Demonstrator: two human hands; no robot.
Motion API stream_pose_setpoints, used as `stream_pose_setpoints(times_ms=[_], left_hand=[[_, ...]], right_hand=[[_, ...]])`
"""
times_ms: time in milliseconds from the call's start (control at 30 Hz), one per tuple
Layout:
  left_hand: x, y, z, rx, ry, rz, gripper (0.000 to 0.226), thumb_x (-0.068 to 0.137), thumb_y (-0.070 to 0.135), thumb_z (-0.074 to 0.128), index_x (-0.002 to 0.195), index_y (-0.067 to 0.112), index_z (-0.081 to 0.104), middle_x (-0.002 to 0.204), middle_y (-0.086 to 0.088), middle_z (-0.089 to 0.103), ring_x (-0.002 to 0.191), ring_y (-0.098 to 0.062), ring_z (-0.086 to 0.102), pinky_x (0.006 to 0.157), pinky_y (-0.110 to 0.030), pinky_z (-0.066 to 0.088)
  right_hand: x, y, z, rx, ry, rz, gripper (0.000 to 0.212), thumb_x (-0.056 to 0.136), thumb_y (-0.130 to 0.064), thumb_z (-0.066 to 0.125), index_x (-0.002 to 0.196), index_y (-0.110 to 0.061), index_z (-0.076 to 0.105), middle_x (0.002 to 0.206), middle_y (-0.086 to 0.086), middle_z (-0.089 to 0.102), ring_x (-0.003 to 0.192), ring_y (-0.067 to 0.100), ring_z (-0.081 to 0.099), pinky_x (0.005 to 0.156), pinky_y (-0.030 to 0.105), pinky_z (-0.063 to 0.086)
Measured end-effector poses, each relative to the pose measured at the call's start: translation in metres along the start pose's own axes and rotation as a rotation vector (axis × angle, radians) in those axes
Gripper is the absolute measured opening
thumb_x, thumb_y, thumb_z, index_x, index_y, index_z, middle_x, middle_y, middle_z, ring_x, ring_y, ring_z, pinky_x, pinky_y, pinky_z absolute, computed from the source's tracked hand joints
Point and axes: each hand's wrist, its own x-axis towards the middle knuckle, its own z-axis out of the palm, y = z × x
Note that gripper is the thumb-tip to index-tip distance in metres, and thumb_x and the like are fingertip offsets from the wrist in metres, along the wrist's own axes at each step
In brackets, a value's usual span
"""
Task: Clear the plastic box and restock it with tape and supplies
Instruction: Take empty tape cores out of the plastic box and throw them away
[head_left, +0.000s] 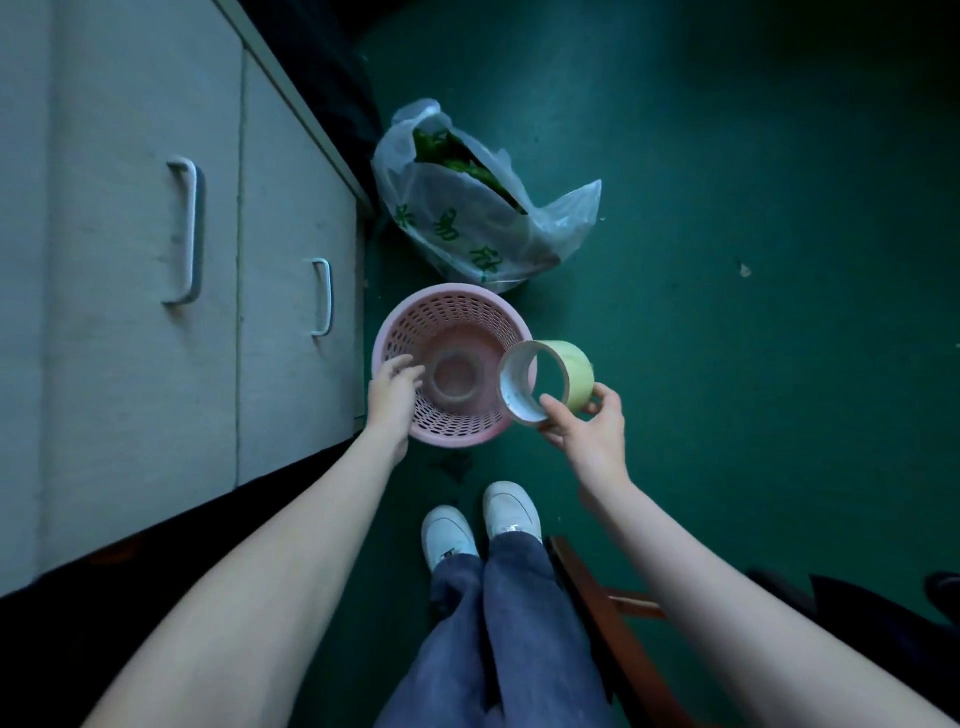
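Note:
A round pink perforated plastic basket (457, 317) stands on the green floor. At its bottom lies a roll of clear tape (453, 382), flat. My left hand (392, 395) is over the basket's left rim, fingers apart and holding nothing. My right hand (589, 426) grips a wide yellow tape roll (545, 379) by its lower edge, holding it tilted just above the basket's right rim, its white core facing me.
A translucent plastic bag (483, 208) with green leafy contents lies behind the basket. Grey cabinet doors (156, 260) with metal handles run along the left. My white shoes (478, 525) and a wooden chair (613, 613) are below.

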Motion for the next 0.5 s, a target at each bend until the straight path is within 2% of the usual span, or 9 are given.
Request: stream_pose_setpoints(times_ms=[67,133,233,300,367,400,500], left_hand=[[-0.009,0.003,-0.005,-0.133,0.063,-0.036,0.030,0.097,0.004,0.040,0.125,0.007,0.051,0.110,-0.009,0.062,0.091,-0.015,0.059,0.073,-0.020,0.043],[-0.015,0.001,-0.016,-0.301,0.131,-0.096,0.027,0.098,0.006,0.037,0.122,0.009,0.051,0.095,-0.005,0.065,0.078,-0.011,0.060,0.068,-0.020,0.042],[-0.025,-0.008,-0.033,-0.440,0.187,-0.153,0.022,0.100,0.011,0.037,0.114,0.012,0.053,0.085,0.001,0.064,0.074,-0.009,0.060,0.068,-0.021,0.043],[-0.034,-0.015,-0.041,-0.465,0.193,-0.171,0.019,0.100,0.012,0.039,0.110,0.013,0.054,0.085,0.001,0.064,0.075,-0.009,0.060,0.067,-0.020,0.042],[-0.040,-0.021,-0.046,-0.458,0.192,-0.175,0.018,0.100,0.013,0.039,0.103,0.015,0.057,0.085,0.002,0.064,0.075,-0.008,0.060,0.066,-0.019,0.041],[-0.042,-0.022,-0.048,-0.447,0.193,-0.177,0.019,0.100,0.013,0.039,0.097,0.016,0.058,0.085,0.002,0.064,0.074,-0.008,0.060,0.066,-0.019,0.041],[-0.047,-0.023,-0.049,-0.419,0.190,-0.176,0.023,0.100,0.014,0.039,0.088,0.020,0.058,0.083,0.003,0.063,0.072,-0.007,0.058,0.064,-0.019,0.039]], right_hand=[[-0.001,0.000,0.005,-0.003,-0.023,0.008,0.058,0.078,-0.014,0.076,0.126,-0.013,0.042,0.107,-0.003,0.049,0.103,0.025,0.061,0.071,0.030,0.056],[0.000,-0.003,0.010,-0.016,-0.056,0.040,0.058,0.077,-0.014,0.076,0.124,-0.013,0.042,0.108,0.000,0.051,0.098,0.028,0.063,0.070,0.032,0.056],[0.005,-0.008,0.022,-0.032,-0.126,0.128,0.057,0.077,-0.011,0.075,0.124,-0.008,0.043,0.103,0.009,0.059,0.076,0.026,0.064,0.072,0.037,0.057],[0.008,-0.011,0.031,-0.058,-0.160,0.168,0.050,0.081,-0.004,0.066,0.126,-0.006,0.043,0.098,0.011,0.061,0.070,0.023,0.060,0.074,0.038,0.054],[0.010,-0.014,0.038,-0.096,-0.173,0.169,0.048,0.082,-0.002,0.059,0.128,-0.008,0.047,0.097,0.007,0.060,0.075,0.023,0.061,0.080,0.038,0.054],[0.010,-0.014,0.040,-0.123,-0.176,0.161,0.047,0.080,-0.005,0.059,0.126,-0.009,0.050,0.099,0.006,0.061,0.082,0.025,0.064,0.088,0.042,0.053],[0.010,-0.013,0.042,-0.167,-0.181,0.127,0.027,0.076,-0.011,0.059,0.101,-0.021,0.061,0.097,0.004,0.066,0.103,0.031,0.064,0.098,0.049,0.048]])
